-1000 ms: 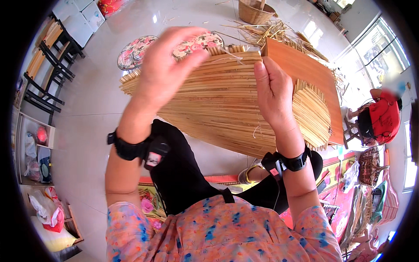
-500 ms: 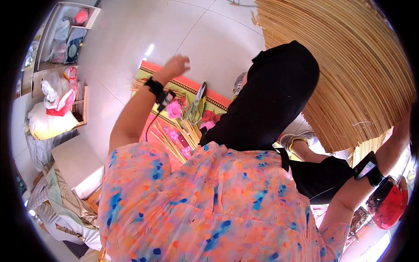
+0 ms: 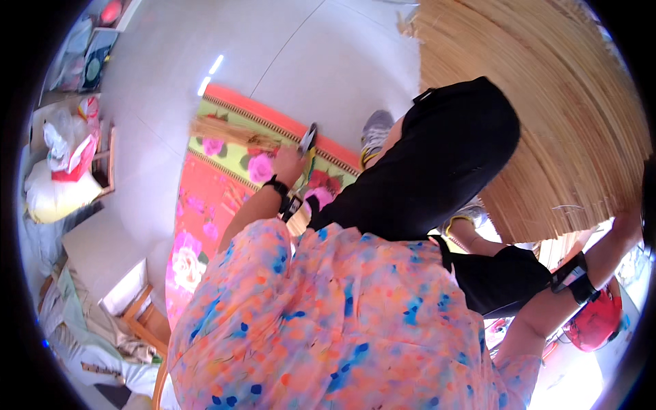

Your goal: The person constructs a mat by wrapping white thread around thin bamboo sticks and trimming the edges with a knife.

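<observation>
My left hand (image 3: 289, 162) is down on the floral mat (image 3: 184, 232) at the handle end of a pair of scissors (image 3: 310, 137); its fingers are too small and blurred to show whether they grip them. A bundle of straw (image 3: 229, 131) lies beside it. At the far right, my right hand (image 3: 630, 217) is at the lower edge of the big woven reed panel (image 3: 533, 164), its fingers lost in the dark rim. My black-clad knee (image 3: 471, 137) stands between the panel and the scissors.
At the left are shelves (image 3: 109, 34) with bags, a white-and-red bag (image 3: 78, 150), piled cloths (image 3: 82, 307) and a wooden chair (image 3: 140, 314). Pale floor tiles (image 3: 287, 61) lie beyond the mat. Something red (image 3: 591, 318), perhaps another person's clothing, shows at the lower right.
My view has swung down and left. My left hand has left the reed panel's top edge and moved down to the scissors. My right arm stays by the panel at the right.
</observation>
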A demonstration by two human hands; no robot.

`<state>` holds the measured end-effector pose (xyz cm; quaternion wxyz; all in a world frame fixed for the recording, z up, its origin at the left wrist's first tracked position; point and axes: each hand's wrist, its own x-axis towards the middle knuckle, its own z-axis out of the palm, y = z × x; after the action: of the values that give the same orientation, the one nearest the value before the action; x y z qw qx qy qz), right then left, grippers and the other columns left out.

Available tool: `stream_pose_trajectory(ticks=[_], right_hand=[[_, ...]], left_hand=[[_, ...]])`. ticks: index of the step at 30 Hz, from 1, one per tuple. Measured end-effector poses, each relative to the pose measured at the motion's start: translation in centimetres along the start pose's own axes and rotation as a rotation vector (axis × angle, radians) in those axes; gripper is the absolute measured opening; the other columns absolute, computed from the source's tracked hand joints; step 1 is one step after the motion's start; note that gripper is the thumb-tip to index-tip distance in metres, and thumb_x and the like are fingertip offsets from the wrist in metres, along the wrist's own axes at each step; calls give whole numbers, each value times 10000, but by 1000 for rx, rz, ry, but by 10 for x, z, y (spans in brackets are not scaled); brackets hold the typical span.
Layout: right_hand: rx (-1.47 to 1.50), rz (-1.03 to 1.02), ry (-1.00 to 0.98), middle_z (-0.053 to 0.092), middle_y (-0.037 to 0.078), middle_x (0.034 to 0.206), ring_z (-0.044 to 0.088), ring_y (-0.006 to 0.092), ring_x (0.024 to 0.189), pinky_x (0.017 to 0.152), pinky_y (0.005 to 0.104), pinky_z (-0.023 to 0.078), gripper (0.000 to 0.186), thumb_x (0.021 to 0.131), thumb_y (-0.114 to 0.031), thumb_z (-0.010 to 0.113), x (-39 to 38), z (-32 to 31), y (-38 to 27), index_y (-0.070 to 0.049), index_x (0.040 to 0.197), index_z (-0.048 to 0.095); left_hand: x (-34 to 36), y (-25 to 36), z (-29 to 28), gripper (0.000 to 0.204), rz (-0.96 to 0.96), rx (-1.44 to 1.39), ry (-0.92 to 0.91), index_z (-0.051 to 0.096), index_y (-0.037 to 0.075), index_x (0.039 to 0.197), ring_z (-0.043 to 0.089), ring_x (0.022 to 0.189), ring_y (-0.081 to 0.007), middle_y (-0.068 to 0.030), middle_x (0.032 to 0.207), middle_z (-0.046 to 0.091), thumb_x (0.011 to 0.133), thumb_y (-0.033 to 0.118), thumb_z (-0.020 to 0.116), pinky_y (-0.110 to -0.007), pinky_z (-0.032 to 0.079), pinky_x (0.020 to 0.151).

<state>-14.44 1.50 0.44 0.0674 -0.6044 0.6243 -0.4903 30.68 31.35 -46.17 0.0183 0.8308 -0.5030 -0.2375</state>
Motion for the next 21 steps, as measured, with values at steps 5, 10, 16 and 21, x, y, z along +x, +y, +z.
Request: stream_pose_trajectory(ticks=[5,10,16,21], right_hand=[[-780,-390,-20,639,206,1136,606,306,1023,895,421,462,425,1002,-303,434,32,-24,85,28,1223,582],[139,13,-46,445,24,631,387,94,641,584,280,388,398,992,-339,535,3,5,25,16,822,596],[245,-63,-76,375,-5,609,337,84,626,544,279,347,409,987,-307,556,-8,1,18,7,734,487],[268,-83,-121,384,22,600,338,100,613,543,288,356,344,969,-257,559,-14,-6,10,16,765,513]], left_hand=[[15,-38,50,383,207,-13,70,627,23,837,615,645,-358,-183,749,630,854,405,623,-463,483,544],[10,-1,15,273,-12,-94,-18,542,26,1007,619,912,-430,-223,963,646,792,186,595,-527,476,794],[95,-29,-2,403,40,-1014,-22,492,43,1212,626,804,-285,-141,897,625,866,239,556,-408,496,726],[73,147,-213,356,375,-1850,-180,479,40,1234,535,761,-179,-68,816,543,968,276,501,-341,465,763]])
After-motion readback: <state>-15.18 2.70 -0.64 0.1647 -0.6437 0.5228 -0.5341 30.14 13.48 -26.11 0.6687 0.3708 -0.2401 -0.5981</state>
